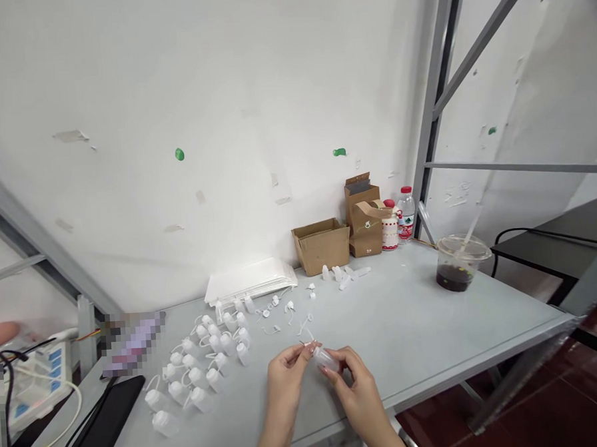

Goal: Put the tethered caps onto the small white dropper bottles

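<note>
Near the front edge of the table, my right hand grips a small translucent plastic bottle, tilted with its mouth toward my left. My left hand pinches at the bottle's neck, around a small white cap; the fingers partly hide it. A thin white strap loop sticks up just beyond the fingers. Several small white capped bottles stand and lie in a group to my left. Loose white caps with straps are scattered past my hands. Several uncapped bottles lie farther back.
A cardboard box, a brown paper bag and a red-capped water bottle line the wall. White sheets are stacked at the back. A plastic bowl of dark liquid stands right. A power strip lies at left.
</note>
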`<act>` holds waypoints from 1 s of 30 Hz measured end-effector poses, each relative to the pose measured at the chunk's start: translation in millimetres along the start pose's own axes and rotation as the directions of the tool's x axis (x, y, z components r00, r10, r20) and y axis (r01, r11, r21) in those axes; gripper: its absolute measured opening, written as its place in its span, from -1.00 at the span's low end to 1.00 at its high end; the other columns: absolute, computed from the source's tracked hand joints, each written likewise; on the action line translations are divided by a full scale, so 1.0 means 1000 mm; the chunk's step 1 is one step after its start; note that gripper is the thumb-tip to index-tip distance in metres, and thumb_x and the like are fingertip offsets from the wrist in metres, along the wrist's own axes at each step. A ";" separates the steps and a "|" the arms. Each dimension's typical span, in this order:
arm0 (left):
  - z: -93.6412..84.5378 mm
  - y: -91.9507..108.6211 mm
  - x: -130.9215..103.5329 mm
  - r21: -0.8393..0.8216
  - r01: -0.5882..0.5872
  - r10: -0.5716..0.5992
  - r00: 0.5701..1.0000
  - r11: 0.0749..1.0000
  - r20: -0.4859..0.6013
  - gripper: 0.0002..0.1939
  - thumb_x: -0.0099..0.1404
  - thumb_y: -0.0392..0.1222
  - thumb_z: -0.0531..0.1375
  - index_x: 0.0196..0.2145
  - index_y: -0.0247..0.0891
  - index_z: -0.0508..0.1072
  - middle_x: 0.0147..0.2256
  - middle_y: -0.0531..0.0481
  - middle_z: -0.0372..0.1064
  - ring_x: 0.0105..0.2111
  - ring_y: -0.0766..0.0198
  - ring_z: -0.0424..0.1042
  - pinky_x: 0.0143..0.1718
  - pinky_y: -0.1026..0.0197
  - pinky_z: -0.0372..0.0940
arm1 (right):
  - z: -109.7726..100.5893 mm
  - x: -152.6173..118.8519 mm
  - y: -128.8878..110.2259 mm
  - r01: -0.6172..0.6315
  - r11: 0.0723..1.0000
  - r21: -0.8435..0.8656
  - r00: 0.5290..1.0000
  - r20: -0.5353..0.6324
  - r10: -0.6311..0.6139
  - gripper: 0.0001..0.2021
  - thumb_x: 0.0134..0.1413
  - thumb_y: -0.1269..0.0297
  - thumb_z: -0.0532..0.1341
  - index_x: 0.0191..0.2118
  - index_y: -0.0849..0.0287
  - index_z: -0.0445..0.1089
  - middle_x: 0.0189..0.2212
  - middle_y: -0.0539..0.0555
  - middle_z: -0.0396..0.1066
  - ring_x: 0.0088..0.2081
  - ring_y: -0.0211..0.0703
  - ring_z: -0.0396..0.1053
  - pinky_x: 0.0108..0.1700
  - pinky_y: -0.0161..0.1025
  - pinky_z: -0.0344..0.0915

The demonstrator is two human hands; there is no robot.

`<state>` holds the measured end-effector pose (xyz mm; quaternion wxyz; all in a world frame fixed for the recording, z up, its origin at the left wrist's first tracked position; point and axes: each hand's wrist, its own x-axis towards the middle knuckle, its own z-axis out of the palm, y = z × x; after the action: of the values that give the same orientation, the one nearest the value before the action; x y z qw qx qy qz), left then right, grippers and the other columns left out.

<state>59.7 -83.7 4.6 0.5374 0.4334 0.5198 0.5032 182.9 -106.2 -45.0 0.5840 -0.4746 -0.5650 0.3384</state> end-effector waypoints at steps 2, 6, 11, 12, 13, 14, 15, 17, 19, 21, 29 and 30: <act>0.001 -0.001 -0.001 -0.006 -0.013 0.013 1.000 1.000 0.010 -0.69 -0.10 0.00 0.29 -0.45 -0.30 0.56 -0.34 -0.14 0.53 -0.23 0.04 0.43 -0.14 0.13 0.23 | 0.000 -0.001 0.000 0.020 1.000 -0.017 0.999 -0.033 -0.021 -0.85 0.01 0.21 0.17 -0.32 0.15 0.40 -0.46 0.03 0.32 -0.41 -0.16 0.26 -0.31 -0.27 0.24; -0.001 -0.003 -0.003 0.008 -0.034 0.033 0.996 0.999 0.085 -0.66 -0.02 0.03 0.24 -0.38 -0.29 0.56 -0.30 -0.12 0.53 -0.20 0.05 0.41 -0.10 0.13 0.20 | -0.002 0.005 0.005 -0.117 0.991 0.057 0.989 0.097 0.112 -0.73 0.06 0.09 0.10 -0.38 0.19 0.39 -0.58 -0.01 0.30 -0.51 -0.20 0.24 -0.43 -0.31 0.21; -0.002 -0.007 -0.004 -0.038 -0.017 0.020 0.998 0.999 0.064 -0.64 -0.03 0.04 0.25 -0.36 -0.28 0.54 -0.25 -0.15 0.51 -0.17 0.06 0.40 -0.10 0.13 0.20 | -0.001 0.013 0.005 -0.211 0.971 0.115 0.969 0.158 0.191 -0.63 0.09 0.00 0.02 -0.41 0.19 0.39 -0.68 -0.08 0.20 -0.61 -0.25 0.16 -0.52 -0.33 0.14; -0.002 -0.008 -0.004 -0.051 -0.021 0.023 0.999 0.998 0.033 -0.64 -0.06 0.04 0.27 -0.37 -0.28 0.54 -0.26 -0.16 0.51 -0.17 0.06 0.40 -0.10 0.13 0.21 | -0.001 0.014 0.005 -0.206 0.971 0.119 0.972 0.144 0.188 -0.66 0.07 0.00 0.04 -0.35 0.17 0.39 -0.65 -0.07 0.23 -0.58 -0.23 0.18 -0.50 -0.33 0.15; -0.002 -0.009 -0.004 -0.064 -0.026 0.026 1.000 0.998 0.004 -0.63 -0.08 0.04 0.28 -0.38 -0.28 0.54 -0.26 -0.16 0.51 -0.17 0.05 0.40 -0.10 0.13 0.21 | -0.001 0.014 0.005 -0.203 0.971 0.128 0.973 0.137 0.185 -0.68 0.05 0.01 0.07 -0.29 0.16 0.39 -0.63 -0.07 0.24 -0.57 -0.22 0.20 -0.49 -0.32 0.17; -0.002 -0.010 -0.004 -0.078 -0.031 0.030 0.999 0.996 -0.017 -0.63 -0.10 0.04 0.29 -0.39 -0.28 0.55 -0.27 -0.16 0.51 -0.18 0.05 0.40 -0.10 0.13 0.21 | 0.000 0.013 0.005 -0.202 0.969 0.139 0.973 0.137 0.183 -0.68 0.03 0.02 0.10 -0.24 0.14 0.37 -0.62 -0.07 0.25 -0.56 -0.21 0.21 -0.48 -0.32 0.18; -0.003 -0.011 -0.003 -0.088 -0.036 0.034 0.999 0.995 -0.028 -0.63 -0.10 0.04 0.29 -0.39 -0.28 0.55 -0.27 -0.16 0.51 -0.17 0.05 0.40 -0.10 0.13 0.21 | 0.000 0.013 0.006 -0.204 0.967 0.154 0.973 0.141 0.183 -0.68 0.01 0.02 0.12 -0.22 0.14 0.35 -0.61 -0.08 0.25 -0.56 -0.21 0.22 -0.48 -0.32 0.18; -0.004 -0.012 -0.003 -0.085 -0.038 0.036 0.999 0.996 -0.024 -0.64 -0.09 0.04 0.28 -0.39 -0.27 0.55 -0.26 -0.15 0.51 -0.17 0.05 0.40 -0.09 0.12 0.21 | 0.000 0.011 0.008 -0.212 0.960 0.182 0.970 0.162 0.184 -0.68 -0.03 0.03 0.16 -0.23 0.14 0.31 -0.63 -0.10 0.24 -0.58 -0.23 0.22 -0.50 -0.33 0.17; -0.005 -0.013 -0.002 -0.067 -0.036 0.035 0.999 0.997 -0.012 -0.64 -0.07 0.05 0.27 -0.38 -0.26 0.56 -0.25 -0.15 0.51 -0.15 0.03 0.39 -0.07 0.10 0.20 | 0.001 0.009 0.009 -0.237 0.954 0.181 0.959 0.199 0.200 -0.70 -0.03 0.00 0.15 -0.32 0.15 0.29 -0.68 -0.13 0.21 -0.63 -0.27 0.19 -0.54 -0.36 0.14; -0.006 -0.013 -0.003 -0.056 -0.026 0.025 1.000 0.998 -0.009 -0.62 -0.04 0.07 0.25 -0.35 -0.26 0.55 -0.22 -0.14 0.50 -0.12 0.01 0.37 -0.04 0.08 0.18 | 0.002 0.007 0.009 -0.278 0.949 0.151 0.942 0.235 0.239 -0.66 0.03 -0.05 0.07 -0.45 0.15 0.26 -0.78 -0.17 0.12 -0.72 -0.32 0.09 -0.60 -0.38 0.07; -0.012 -0.018 -0.001 -0.082 -0.052 0.047 0.997 0.995 -0.055 -0.63 -0.06 0.04 0.27 -0.34 -0.26 0.56 -0.09 -0.15 0.41 0.02 0.00 0.25 0.06 0.07 0.11 | 0.004 0.008 0.004 -0.233 0.947 0.221 0.961 0.203 0.189 -0.68 -0.03 0.06 0.18 -0.22 0.18 0.32 -0.60 -0.06 0.34 -0.55 -0.24 0.28 -0.49 -0.34 0.20; -0.013 -0.017 -0.001 -0.068 -0.059 0.056 0.997 0.996 -0.051 -0.64 -0.07 0.04 0.27 -0.36 -0.27 0.56 -0.07 -0.17 0.40 0.02 -0.02 0.25 0.05 0.05 0.11 | 0.003 0.008 0.005 -0.226 0.944 0.242 0.963 0.198 0.180 -0.69 -0.05 0.08 0.20 -0.22 0.17 0.30 -0.58 -0.05 0.35 -0.53 -0.23 0.29 -0.48 -0.34 0.21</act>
<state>48.7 -87.6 -13.5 0.5244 0.4169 0.5023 0.5466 181.5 -96.5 -46.8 0.5520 -0.4178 -0.5118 0.5087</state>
